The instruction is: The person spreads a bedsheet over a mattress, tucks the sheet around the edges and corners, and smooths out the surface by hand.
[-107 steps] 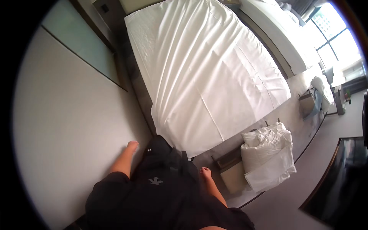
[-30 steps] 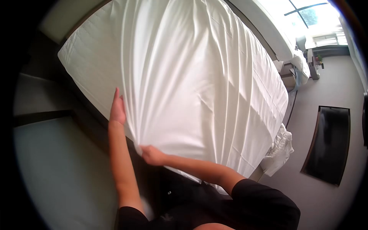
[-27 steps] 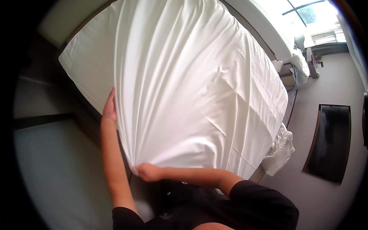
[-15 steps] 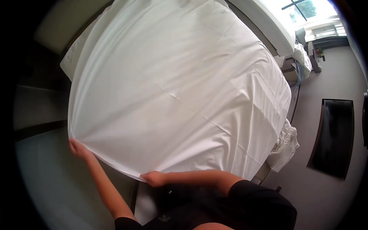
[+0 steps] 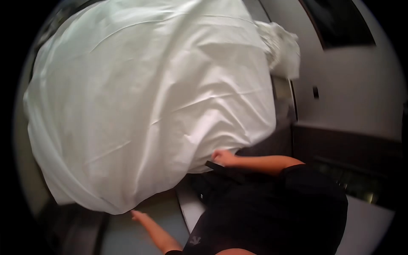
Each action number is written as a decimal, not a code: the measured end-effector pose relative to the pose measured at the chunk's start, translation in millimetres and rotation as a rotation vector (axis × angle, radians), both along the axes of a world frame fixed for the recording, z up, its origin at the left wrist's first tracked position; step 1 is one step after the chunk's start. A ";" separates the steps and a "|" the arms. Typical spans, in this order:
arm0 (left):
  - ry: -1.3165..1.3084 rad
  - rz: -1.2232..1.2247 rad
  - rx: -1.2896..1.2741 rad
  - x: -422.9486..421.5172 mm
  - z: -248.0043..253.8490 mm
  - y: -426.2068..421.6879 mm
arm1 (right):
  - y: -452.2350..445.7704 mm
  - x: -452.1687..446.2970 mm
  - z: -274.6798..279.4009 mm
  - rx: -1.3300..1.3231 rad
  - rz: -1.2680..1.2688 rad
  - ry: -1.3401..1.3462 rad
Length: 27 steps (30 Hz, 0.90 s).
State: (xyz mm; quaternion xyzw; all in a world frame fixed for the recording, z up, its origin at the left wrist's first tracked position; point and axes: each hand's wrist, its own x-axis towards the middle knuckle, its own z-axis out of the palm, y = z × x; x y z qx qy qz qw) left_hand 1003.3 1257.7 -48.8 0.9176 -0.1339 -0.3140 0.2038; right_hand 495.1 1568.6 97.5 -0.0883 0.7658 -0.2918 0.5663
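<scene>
A large white bed sheet spreads across the bed in front of me, with creases and soft folds. My left hand, somewhat blurred, is closed at the sheet's near edge at the lower left, where the folds run together. Farther right, my right hand is closed on the near hem, close to my body. Folds bunch up just beyond it. What lies under the sheet is hidden.
Crumpled white bedding sits past the bed's far right corner. A dark wall screen hangs on the grey wall. Dark low furniture stands at my right, and pale floor shows below the sheet.
My view has swung to the right, and the window is out of sight. My hands are farther apart along the hem, the right one nearer the sheet's right corner. The sheet looks looser and more billowed.
</scene>
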 end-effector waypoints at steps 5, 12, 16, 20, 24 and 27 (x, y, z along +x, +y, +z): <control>-0.167 -0.667 0.116 -257.0 36.9 163.6 | 240.8 -120.9 -46.1 0.393 -0.789 0.411; 0.240 -1.300 0.415 -431.2 1.6 297.9 | 335.2 -172.7 -102.4 0.539 -1.249 -0.105; 0.218 -0.796 0.622 -490.6 33.3 304.6 | 341.5 -188.0 -141.5 0.520 -1.226 -0.069; 0.062 -0.579 0.534 -474.7 7.9 298.2 | 351.9 -189.9 -150.0 0.512 -0.927 0.388; -0.052 -1.089 0.816 -445.2 -0.8 296.1 | 382.2 -187.6 -148.8 0.406 -0.846 0.399; -0.292 -2.059 0.915 -412.0 -5.2 310.9 | 423.3 -169.5 -170.4 0.322 -0.987 0.530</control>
